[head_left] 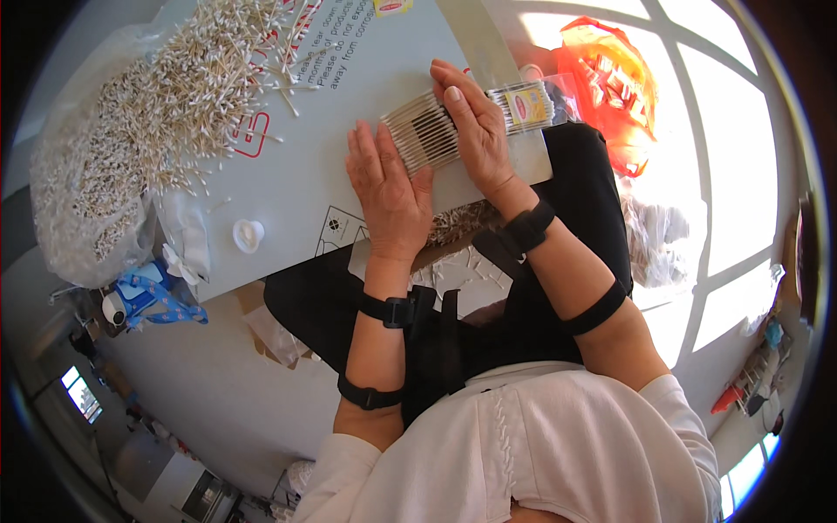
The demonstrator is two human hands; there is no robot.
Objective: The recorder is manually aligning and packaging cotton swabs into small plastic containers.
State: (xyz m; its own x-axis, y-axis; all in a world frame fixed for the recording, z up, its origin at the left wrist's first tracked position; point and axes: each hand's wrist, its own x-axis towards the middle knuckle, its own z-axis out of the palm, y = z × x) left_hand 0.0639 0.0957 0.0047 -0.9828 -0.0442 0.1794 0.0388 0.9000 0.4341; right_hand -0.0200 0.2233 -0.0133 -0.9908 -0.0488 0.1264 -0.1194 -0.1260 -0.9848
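Observation:
A row of cotton swabs point(417, 139) lies side by side on the grey printed board between my hands, with a dark rectangular patch at its middle. Flat at the row's left end rests my left hand point(390, 193), its fingers stretched out. My right hand point(479, 135) lies across the right part of the row, fingers extended and slightly bent. Just right of it is a clear pack of cotton swabs point(528, 105) with a yellow label. My right fingers hide where the row meets the pack.
A large heap of loose cotton swabs point(187, 87) spills from a clear plastic bag point(65, 183) at the left. A small white round cup point(248, 235) stands near the board's front edge point(292, 261). At the right is an orange-red bag point(610, 87); stray swabs point(475, 272) lie below the board.

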